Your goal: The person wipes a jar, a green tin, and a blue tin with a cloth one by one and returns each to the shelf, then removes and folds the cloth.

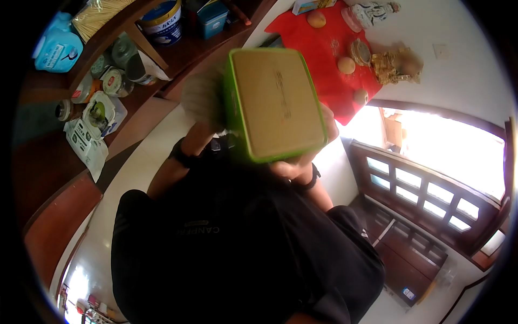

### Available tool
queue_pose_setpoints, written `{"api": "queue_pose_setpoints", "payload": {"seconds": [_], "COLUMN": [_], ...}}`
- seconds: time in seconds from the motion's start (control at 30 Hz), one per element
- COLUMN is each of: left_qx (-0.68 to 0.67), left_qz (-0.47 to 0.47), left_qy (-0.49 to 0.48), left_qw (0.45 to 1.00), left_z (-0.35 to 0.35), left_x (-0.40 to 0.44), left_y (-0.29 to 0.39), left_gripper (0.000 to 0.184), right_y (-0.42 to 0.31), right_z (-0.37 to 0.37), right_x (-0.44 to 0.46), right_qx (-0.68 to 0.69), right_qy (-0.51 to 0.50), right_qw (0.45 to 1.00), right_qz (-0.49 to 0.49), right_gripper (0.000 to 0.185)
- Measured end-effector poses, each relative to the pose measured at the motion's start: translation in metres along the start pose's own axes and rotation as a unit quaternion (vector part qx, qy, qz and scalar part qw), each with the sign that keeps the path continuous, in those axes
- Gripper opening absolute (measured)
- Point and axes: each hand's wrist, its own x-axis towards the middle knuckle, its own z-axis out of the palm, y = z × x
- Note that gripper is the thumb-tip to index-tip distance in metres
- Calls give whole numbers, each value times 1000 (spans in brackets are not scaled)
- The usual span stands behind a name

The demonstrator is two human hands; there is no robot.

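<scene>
A box [280, 102] with a bright green rim and a tan face is raised in front of my chest. My right hand [307, 154] grips it at the right side and lower edge, fingers wrapped round the corner. At the box's left side, my left hand [198, 139] is beside a greyish, cloth-like thing [202, 100], smeared by motion. The fingers of that hand are hidden, so its hold cannot be made out. Both wrists carry black bands.
At the upper left, shelves [156, 51] bear jars, a blue bottle [58, 49] and a bucket [163, 24]. A red cloth [337, 65] at the upper right holds fruit, near a white figurine [375, 13] and a golden one [388, 67]. Dark wooden window panels [426, 189] stand at the right.
</scene>
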Motion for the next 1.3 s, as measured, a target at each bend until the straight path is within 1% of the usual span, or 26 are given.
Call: {"api": "queue_pose_setpoints", "payload": {"seconds": [0.07, 0.13, 0.27, 0.43, 0.5, 0.57, 0.63, 0.67, 0.77, 0.8, 0.83, 0.87, 0.93, 0.97, 1.03, 1.1, 1.13, 1.23, 1.3], "left_qx": [5, 9, 28, 74, 19, -96, -188, -173, -242, -337, -326, -309, -272, -246, -181, -114, -86, -23, -1], "left_qz": [8, 14, 26, 75, 49, -29, -117, -111, -158, -270, -247, -220, -164, -133, -79, -38, -26, -1, 8], "left_qy": [2, 0, 5, 31, 6, -58, -110, -88, -74, -77, -86, -92, -113, -126, -150, -168, -170, -168, -159], "left_qw": [1000, 1000, 999, 994, 999, 993, 969, 975, 954, 899, 909, 921, 941, 952, 969, 979, 981, 985, 987], "left_z": [5, 12, 20, 34, 35, 33, 22, 23, 26, 32, 35, 34, 26, 21, 8, -2, -5, -10, -12], "left_x": [2, 9, 9, -19, -16, -5, 12, 28, 53, 50, 48, 48, 43, 40, 28, 15, 7, -11, -17], "left_y": [11, 22, 29, 4, 15, 35, 57, 78, 71, 55, 43, 43, 41, 42, 45, 46, 46, 49, 50], "left_gripper": [39, 38, 37, 38, 42, 48, 52, 52, 48, 46, 46, 46, 46, 46, 47, 47, 47, 47, 47], "right_y": [1, -6, -14, -4, 5, 13, 16, 15, -5, -6, -7, 2, 4, 1, 1, 7, 14, 15, 18], "right_z": [-2, 1, 7, 16, 20, 22, 23, 21, 17, 15, 12, 6, -1, -3, -6, -7, -4, 4, 11], "right_x": [-10, -22, -40, -43, -40, -40, -40, -40, -18, -21, -23, -42, -49, -43, -49, -61, -65, -54, -47], "right_qx": [26, 84, 190, 238, 251, 257, 256, 248, 228, 240, 251, 280, 346, 382, 407, 380, 430, 458, 397], "right_qy": [-13, -12, -2, 39, 64, 87, 103, 109, 137, 134, 132, 116, 114, 129, 162, 199, 208, 241, 265], "right_qw": [999, 991, 956, 927, 920, 915, 914, 918, 928, 922, 916, 899, 869, 857, 838, 830, 825, 800, 809], "right_qz": [38, 105, 225, 286, 294, 298, 296, 290, 261, 272, 283, 317, 335, 321, 324, 356, 303, 302, 343], "right_gripper": [121, 122, 126, 132, 135, 137, 140, 140, 138, 137, 135, 133, 123, 116, 103, 93, 86, 77, 68]}}
